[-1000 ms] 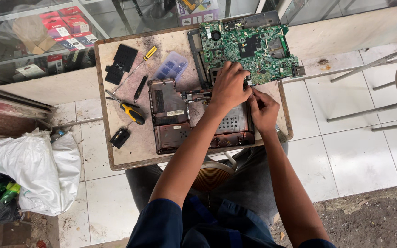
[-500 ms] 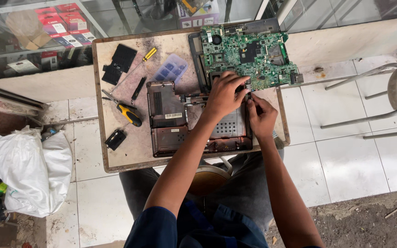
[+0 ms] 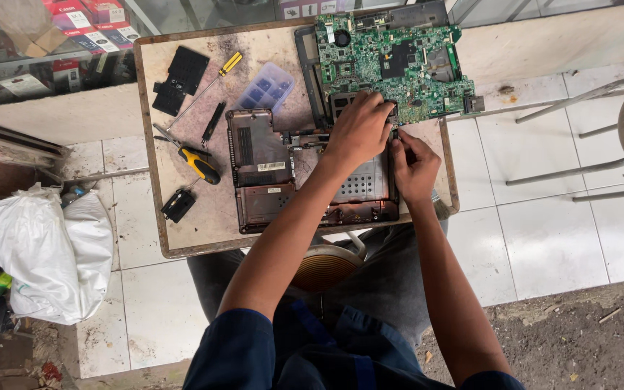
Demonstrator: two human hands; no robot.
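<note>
The left hand [image 3: 359, 130] lies palm-down, fingers curled over the laptop base [image 3: 312, 170] at the table's [image 3: 182, 238] centre. At its 3 o'clock, the right hand [image 3: 413, 167] pinches the base's edge. The green circuit board [image 3: 391, 61] sits at 12 o'clock.

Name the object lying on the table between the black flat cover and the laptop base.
In the head view, a slim black strip lies between the black flat cover and the laptop base.

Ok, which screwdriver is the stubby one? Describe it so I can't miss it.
Start at the small wooden table and go to its left half, left of the opened laptop base. The stubby screwdriver lies there, thick yellow-and-black handle, short shaft; the other screwdriver above it is long and thin with a slim yellow handle.
</note>
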